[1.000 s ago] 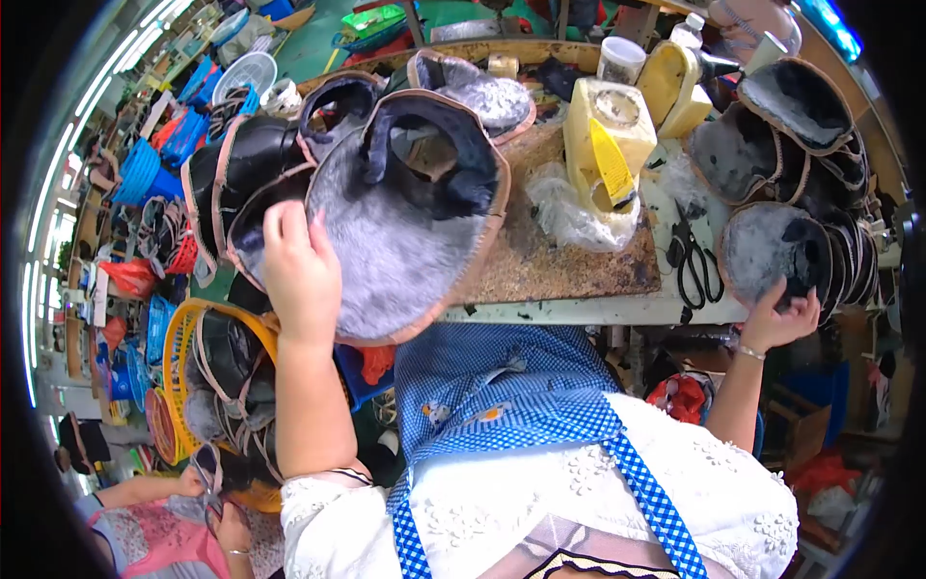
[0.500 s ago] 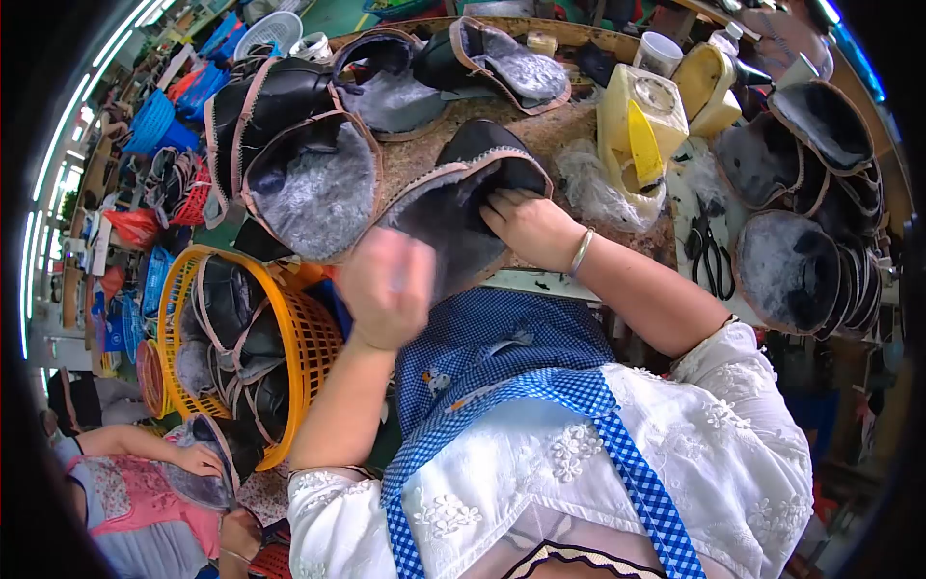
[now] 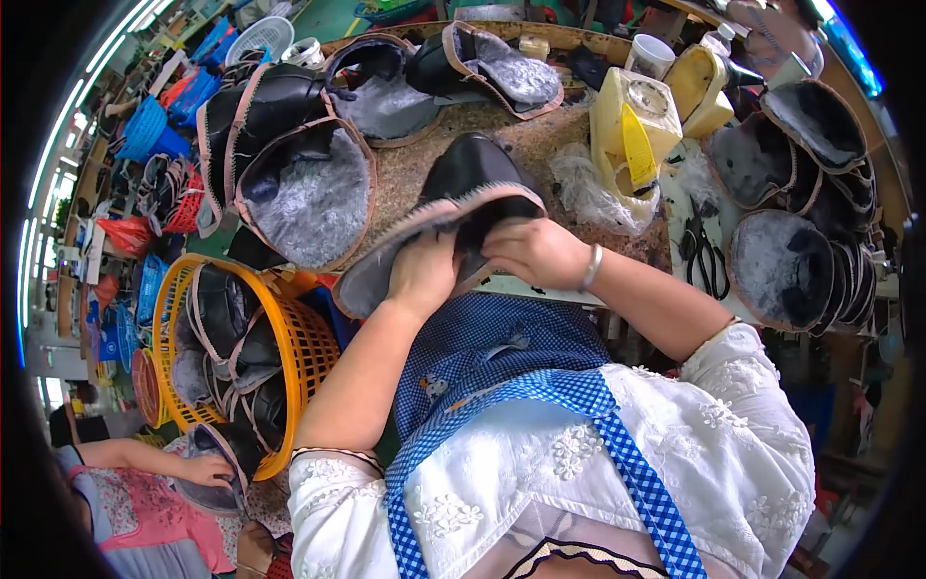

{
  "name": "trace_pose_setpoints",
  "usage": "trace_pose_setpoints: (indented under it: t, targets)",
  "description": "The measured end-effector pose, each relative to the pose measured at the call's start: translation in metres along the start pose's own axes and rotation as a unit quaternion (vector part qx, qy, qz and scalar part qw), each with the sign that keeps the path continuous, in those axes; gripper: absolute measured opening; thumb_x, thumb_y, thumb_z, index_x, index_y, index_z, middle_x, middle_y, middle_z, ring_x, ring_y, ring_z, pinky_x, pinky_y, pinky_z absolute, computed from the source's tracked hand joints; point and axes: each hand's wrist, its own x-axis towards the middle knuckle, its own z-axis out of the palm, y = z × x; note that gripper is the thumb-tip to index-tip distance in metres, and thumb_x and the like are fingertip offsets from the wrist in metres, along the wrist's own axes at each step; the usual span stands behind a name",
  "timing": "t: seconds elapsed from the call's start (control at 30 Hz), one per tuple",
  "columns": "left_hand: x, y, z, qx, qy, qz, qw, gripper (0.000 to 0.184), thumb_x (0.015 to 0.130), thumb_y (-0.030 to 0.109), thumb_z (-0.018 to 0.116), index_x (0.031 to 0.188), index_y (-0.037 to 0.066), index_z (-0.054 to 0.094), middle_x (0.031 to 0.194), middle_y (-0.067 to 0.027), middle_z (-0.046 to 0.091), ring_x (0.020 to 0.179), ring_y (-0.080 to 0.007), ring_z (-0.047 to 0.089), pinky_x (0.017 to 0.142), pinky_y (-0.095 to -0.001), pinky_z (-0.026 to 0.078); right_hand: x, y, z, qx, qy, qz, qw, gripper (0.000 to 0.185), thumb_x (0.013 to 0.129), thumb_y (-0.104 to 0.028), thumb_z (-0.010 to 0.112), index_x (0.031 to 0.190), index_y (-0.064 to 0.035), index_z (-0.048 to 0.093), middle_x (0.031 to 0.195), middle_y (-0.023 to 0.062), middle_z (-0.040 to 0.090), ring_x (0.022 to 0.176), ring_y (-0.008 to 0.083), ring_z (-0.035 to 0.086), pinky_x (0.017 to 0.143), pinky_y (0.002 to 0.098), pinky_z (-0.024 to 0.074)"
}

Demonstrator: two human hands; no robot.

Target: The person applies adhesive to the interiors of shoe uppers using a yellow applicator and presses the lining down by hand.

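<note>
A black boot upper (image 3: 471, 174) with a pale stitched edge and grey fleece lining lies in front of me on the worktable, its opening towards me. My left hand (image 3: 424, 270) reaches into that opening, its fingers pressed against the lining and partly hidden. Beside it, my right hand (image 3: 540, 253) grips the upper at the right of the opening, with curled fingers and hidden tips. The two hands are close together.
More fleece-lined uppers (image 3: 309, 198) stand at the left and back of the worktable (image 3: 415, 159). A cut yellowish plastic jug (image 3: 637, 106), black scissors (image 3: 704, 253) and stacked uppers (image 3: 781, 261) are at the right. A yellow basket (image 3: 313, 347) holds uppers; near it a co-worker's hand (image 3: 207, 470) holds another.
My left hand, blurred in front of the upper before, has moved up and right into its opening. My right hand stays at the upper, which has tilted slightly.
</note>
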Motion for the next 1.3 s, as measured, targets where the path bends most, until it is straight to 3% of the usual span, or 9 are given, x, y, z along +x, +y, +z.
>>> trace_pose_setpoints:
  t: [0.1, 0.2, 0.33, 0.5, 0.73, 0.77, 1.03, 1.13, 1.3]
  targets:
    - [0.012, 0.004, 0.001, 0.068, -0.006, 0.091, 0.993, 0.031, 0.079, 0.014, 0.062, 0.107, 0.002, 0.062, 0.128, -0.0158, 0.053, 0.105, -0.0345, 0.059, 0.085, -0.0415, 0.051, -0.013, -0.033, -0.050, -0.060, 0.144, 0.070, 0.985, 0.018, 0.073, -0.011, 0.071, 0.090, -0.0061, 0.067, 0.094, 0.0095, 0.066, 0.079, 0.0284, 0.064, 0.068, 0.0348, 0.0532]
    - [0.021, 0.005, 0.006, 0.092, 0.031, 0.189, 0.977, 0.029, 0.078, 0.007, 0.055, 0.105, -0.003, 0.061, 0.129, -0.0160, 0.053, 0.112, -0.0308, 0.056, 0.087, -0.0385, 0.051, -0.026, -0.020, -0.099, -0.323, 0.337, 0.279, 0.839, 0.027, 0.076, -0.013, 0.074, 0.098, -0.0080, 0.059, 0.090, 0.0082, 0.065, 0.074, 0.0245, 0.064, 0.060, 0.0335, 0.0505]
    - [0.039, -0.005, 0.032, 0.013, 0.014, 0.194, 0.981, 0.020, 0.079, 0.008, 0.055, 0.093, -0.003, 0.064, 0.116, -0.0174, 0.061, 0.105, -0.0340, 0.060, 0.087, -0.0406, 0.051, -0.050, 0.024, -0.129, -0.358, 0.200, 0.460, 0.788, 0.054, 0.075, -0.026, 0.077, 0.119, -0.0081, 0.051, 0.091, 0.0088, 0.066, 0.077, 0.0243, 0.065, 0.063, 0.0327, 0.0513]
    - [0.057, -0.004, 0.018, -0.132, -0.130, -0.024, 0.982, 0.018, 0.087, 0.015, 0.052, 0.094, 0.001, 0.061, 0.110, -0.0155, 0.061, 0.101, -0.0357, 0.059, 0.083, -0.0429, 0.049, -0.049, 0.015, -0.149, -0.219, 0.265, 0.405, 0.847, 0.019, 0.080, -0.014, 0.072, 0.088, 0.0013, 0.065, 0.085, 0.0139, 0.065, 0.070, 0.0257, 0.064, 0.065, 0.0334, 0.0513]
    - [0.073, -0.016, 0.026, -0.097, -0.145, 0.137, 0.975, 0.021, 0.075, 0.006, 0.070, 0.093, -0.001, 0.062, 0.103, -0.0169, 0.061, 0.096, -0.0350, 0.058, 0.084, -0.0395, 0.047, -0.113, 0.015, -0.172, -0.007, 0.244, 0.579, 0.778, 0.015, 0.096, -0.015, 0.055, 0.100, -0.0012, 0.056, 0.073, 0.0054, 0.064, 0.050, 0.0093, 0.059, 0.046, 0.0201, 0.0449]
    - [0.080, -0.014, 0.028, -0.193, -0.249, -0.064, 0.947, 0.016, 0.076, 0.004, 0.066, 0.091, -0.001, 0.062, 0.101, -0.0187, 0.062, 0.094, -0.0352, 0.059, 0.081, -0.0398, 0.047, -0.118, 0.010, -0.177, 0.104, 0.208, 0.584, 0.778, 0.016, 0.095, -0.014, 0.056, 0.101, 0.0004, 0.056, 0.074, 0.0059, 0.064, 0.053, 0.0114, 0.062, 0.047, 0.0214, 0.0472]
    - [0.099, -0.020, 0.022, -0.215, -0.140, -0.042, 0.966, 0.022, 0.071, -0.006, 0.047, 0.089, -0.001, 0.060, 0.084, -0.0169, 0.062, 0.081, -0.0266, 0.058, 0.073, -0.0354, 0.046, -0.032, -0.038, -0.073, 0.398, 0.218, 0.397, 0.798, 0.019, 0.088, -0.008, 0.065, 0.104, -0.0029, 0.055, 0.091, 0.0087, 0.068, 0.078, 0.0146, 0.067, 0.073, 0.0273, 0.0560]
    - [0.101, -0.018, 0.020, -0.198, -0.136, -0.054, 0.969, 0.023, 0.069, -0.006, 0.046, 0.089, -0.002, 0.058, 0.084, -0.0157, 0.062, 0.080, -0.0262, 0.056, 0.072, -0.0351, 0.045, 0.005, -0.034, -0.017, 0.193, 0.211, 0.291, 0.913, 0.025, 0.080, -0.013, 0.076, 0.092, -0.0007, 0.058, 0.082, 0.0099, 0.067, 0.071, 0.0122, 0.067, 0.060, 0.0258, 0.0540]
    - [0.094, -0.013, 0.002, -0.172, -0.191, -0.053, 0.965, 0.024, 0.076, -0.004, 0.048, 0.096, -0.001, 0.062, 0.093, -0.0190, 0.064, 0.089, -0.0302, 0.060, 0.080, -0.0354, 0.046, -0.006, -0.027, -0.005, 0.061, 0.120, 0.272, 0.953, 0.022, 0.077, -0.013, 0.073, 0.088, -0.0018, 0.058, 0.077, 0.0102, 0.061, 0.060, 0.0128, 0.060, 0.053, 0.0261, 0.0488]
